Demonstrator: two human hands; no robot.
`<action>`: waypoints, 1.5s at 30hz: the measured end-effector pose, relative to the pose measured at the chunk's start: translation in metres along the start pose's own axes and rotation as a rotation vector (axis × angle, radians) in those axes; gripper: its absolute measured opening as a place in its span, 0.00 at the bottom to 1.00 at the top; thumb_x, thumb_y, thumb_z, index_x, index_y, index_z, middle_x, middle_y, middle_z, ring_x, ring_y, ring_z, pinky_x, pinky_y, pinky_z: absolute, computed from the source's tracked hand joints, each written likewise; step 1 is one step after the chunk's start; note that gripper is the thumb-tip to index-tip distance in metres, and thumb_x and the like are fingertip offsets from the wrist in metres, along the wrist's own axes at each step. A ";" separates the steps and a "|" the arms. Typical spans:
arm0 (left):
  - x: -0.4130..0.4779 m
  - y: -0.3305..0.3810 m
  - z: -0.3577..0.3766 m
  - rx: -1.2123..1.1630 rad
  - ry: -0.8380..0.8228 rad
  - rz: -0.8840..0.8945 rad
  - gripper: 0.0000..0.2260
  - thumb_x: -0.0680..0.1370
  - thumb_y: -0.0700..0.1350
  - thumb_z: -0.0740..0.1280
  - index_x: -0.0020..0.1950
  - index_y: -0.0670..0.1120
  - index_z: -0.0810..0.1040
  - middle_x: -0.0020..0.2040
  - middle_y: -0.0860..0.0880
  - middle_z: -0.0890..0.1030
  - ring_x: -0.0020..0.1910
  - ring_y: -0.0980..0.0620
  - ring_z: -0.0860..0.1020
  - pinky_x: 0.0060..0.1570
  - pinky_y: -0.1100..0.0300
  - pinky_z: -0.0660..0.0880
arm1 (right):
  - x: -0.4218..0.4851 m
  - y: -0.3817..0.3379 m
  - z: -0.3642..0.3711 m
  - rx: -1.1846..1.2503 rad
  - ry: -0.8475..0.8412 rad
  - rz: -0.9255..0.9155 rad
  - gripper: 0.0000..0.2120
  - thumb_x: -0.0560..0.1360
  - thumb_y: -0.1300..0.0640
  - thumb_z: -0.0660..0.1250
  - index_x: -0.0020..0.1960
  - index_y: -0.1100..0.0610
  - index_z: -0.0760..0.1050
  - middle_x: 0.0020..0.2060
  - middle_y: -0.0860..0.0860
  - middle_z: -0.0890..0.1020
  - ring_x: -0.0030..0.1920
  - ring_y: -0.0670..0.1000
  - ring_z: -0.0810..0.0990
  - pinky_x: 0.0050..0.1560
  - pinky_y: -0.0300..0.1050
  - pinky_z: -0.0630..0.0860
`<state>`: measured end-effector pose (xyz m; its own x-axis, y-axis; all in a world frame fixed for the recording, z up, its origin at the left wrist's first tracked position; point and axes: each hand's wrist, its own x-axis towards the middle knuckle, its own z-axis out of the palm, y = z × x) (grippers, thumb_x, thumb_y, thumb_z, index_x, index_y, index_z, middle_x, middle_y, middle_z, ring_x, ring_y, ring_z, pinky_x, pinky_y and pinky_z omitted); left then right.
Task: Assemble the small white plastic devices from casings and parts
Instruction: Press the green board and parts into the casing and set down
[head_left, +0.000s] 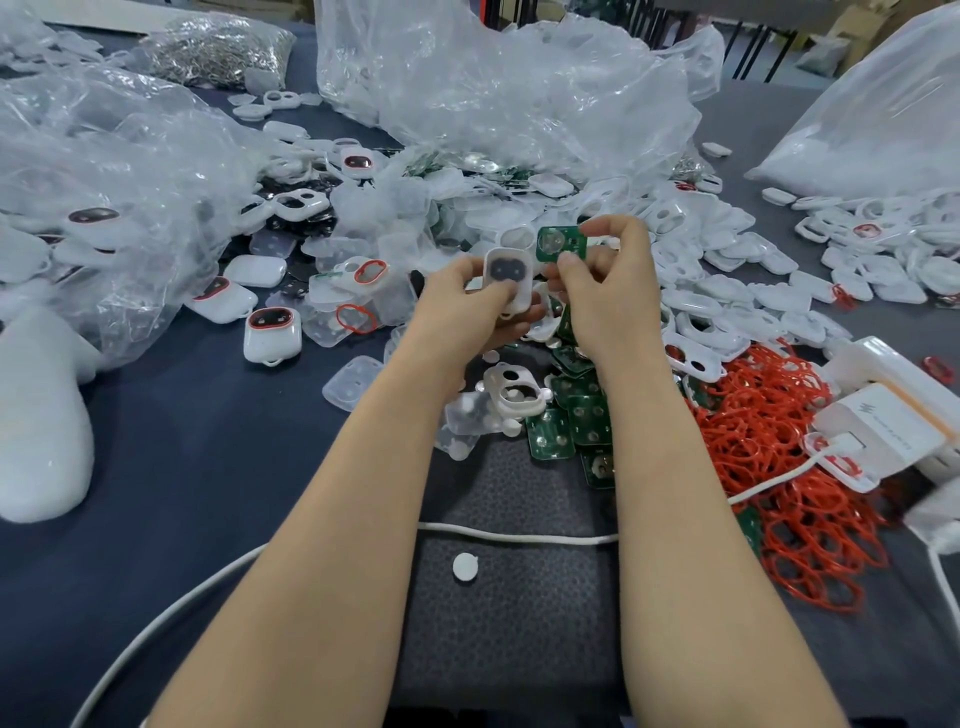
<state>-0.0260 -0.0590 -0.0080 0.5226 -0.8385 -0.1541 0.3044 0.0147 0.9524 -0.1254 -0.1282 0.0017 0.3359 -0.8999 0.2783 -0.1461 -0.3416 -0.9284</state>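
At the centre of the frame, above the table, the left hand is cradling a white casing in its grip, tilted towards the camera, probably to receive the green circuit board being pinched just beside it in the grip of the right hand

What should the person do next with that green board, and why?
Probably bring the green board onto the white casing and seat it: the right hand pinches the board right beside the casing, which the left hand holds.
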 end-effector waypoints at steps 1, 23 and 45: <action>0.001 0.000 0.000 0.004 0.002 -0.010 0.04 0.80 0.38 0.62 0.49 0.46 0.74 0.47 0.41 0.83 0.38 0.51 0.84 0.39 0.62 0.81 | 0.000 0.000 0.000 0.010 -0.010 0.009 0.10 0.79 0.64 0.61 0.53 0.51 0.64 0.41 0.57 0.83 0.40 0.41 0.83 0.45 0.39 0.78; -0.003 0.009 0.001 -0.178 0.023 -0.181 0.08 0.82 0.42 0.59 0.51 0.40 0.75 0.35 0.42 0.83 0.30 0.51 0.82 0.34 0.61 0.80 | -0.007 -0.016 -0.001 -0.202 -0.066 -0.114 0.02 0.77 0.56 0.66 0.47 0.54 0.77 0.38 0.44 0.78 0.34 0.37 0.77 0.37 0.29 0.72; -0.005 0.016 -0.002 -0.215 -0.003 -0.193 0.07 0.82 0.41 0.59 0.55 0.40 0.73 0.43 0.41 0.82 0.40 0.47 0.82 0.42 0.60 0.80 | -0.001 -0.017 -0.006 -0.110 0.081 -0.146 0.04 0.78 0.57 0.65 0.49 0.51 0.78 0.38 0.40 0.78 0.38 0.37 0.75 0.42 0.29 0.71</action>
<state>-0.0220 -0.0532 0.0076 0.4366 -0.8386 -0.3258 0.5599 -0.0302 0.8280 -0.1292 -0.1230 0.0190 0.2859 -0.8558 0.4310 -0.2035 -0.4938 -0.8454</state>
